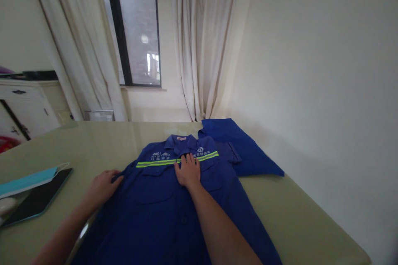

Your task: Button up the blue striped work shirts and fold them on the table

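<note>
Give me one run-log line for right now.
left hand: touching edge of blue work shirt | right hand: laid on shirt's chest | shirt: front up on table | far left: light-blue face mask

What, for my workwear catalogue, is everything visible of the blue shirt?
The blue shirt looks woven, with a labelled collar, white lettering, pocket flaps, a dark button and a yellow-green striped band. It lies front up on the table, collar farthest away. The right hand rests on its chest; the left hand touches its edge.
</note>
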Action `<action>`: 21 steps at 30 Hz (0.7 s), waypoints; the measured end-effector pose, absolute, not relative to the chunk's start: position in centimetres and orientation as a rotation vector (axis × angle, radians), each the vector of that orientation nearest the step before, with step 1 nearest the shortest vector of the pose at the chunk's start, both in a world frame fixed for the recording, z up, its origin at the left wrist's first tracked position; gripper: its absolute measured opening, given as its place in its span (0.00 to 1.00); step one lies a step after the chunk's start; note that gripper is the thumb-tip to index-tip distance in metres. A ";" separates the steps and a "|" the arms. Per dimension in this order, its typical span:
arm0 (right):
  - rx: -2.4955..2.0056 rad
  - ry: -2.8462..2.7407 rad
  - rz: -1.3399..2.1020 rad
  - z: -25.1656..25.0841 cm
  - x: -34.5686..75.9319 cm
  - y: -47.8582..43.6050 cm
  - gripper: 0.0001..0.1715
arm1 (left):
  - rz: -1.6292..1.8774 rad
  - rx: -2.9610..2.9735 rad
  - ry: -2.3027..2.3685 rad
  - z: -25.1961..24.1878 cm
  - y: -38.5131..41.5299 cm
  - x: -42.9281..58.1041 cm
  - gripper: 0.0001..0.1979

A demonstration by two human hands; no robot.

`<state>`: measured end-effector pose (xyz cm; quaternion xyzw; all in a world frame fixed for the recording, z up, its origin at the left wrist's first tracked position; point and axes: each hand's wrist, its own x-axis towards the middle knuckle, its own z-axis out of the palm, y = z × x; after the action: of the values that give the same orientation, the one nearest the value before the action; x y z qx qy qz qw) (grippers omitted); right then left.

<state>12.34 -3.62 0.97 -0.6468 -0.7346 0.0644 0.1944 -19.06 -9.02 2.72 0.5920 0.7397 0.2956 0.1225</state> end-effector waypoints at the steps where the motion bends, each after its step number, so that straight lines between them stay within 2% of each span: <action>1: -1.812 -2.062 0.187 1.0 12.4 -3.6 0.34 | 0.949 1.623 1.988 3.3 -9.4 -18.8 0.18; 4: -1.807 -2.069 0.199 1.1 12.4 -3.6 0.35 | 1.106 1.199 1.512 5.0 -10.2 -17.2 0.22; 8: -1.796 -2.077 0.189 1.0 12.5 -3.6 0.35 | 1.180 0.729 1.124 5.5 -9.9 -14.7 0.14; 10: -1.795 -2.076 0.194 0.9 12.6 -3.6 0.35 | 1.202 0.688 1.089 5.0 -9.1 -13.5 0.15; 14: -1.796 -2.084 0.194 1.1 12.6 -3.6 0.34 | 1.152 0.800 1.167 4.3 -7.8 -11.0 0.25; 17: -1.802 -2.087 0.182 1.3 12.6 -3.7 0.33 | 1.065 0.959 1.185 4.2 -7.4 -9.0 0.29; 19: -1.804 -2.085 0.174 1.4 12.6 -3.8 0.32 | 1.034 1.066 1.218 4.2 -7.2 -7.9 0.29; 21: -1.796 -2.077 0.164 1.3 12.6 -3.8 0.31 | 1.021 1.184 1.340 4.3 -6.9 -7.5 0.24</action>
<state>12.62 -3.76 1.32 -0.6405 -0.7408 0.0585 0.1941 -7.52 -6.88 4.26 0.4928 0.5578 0.4250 0.5151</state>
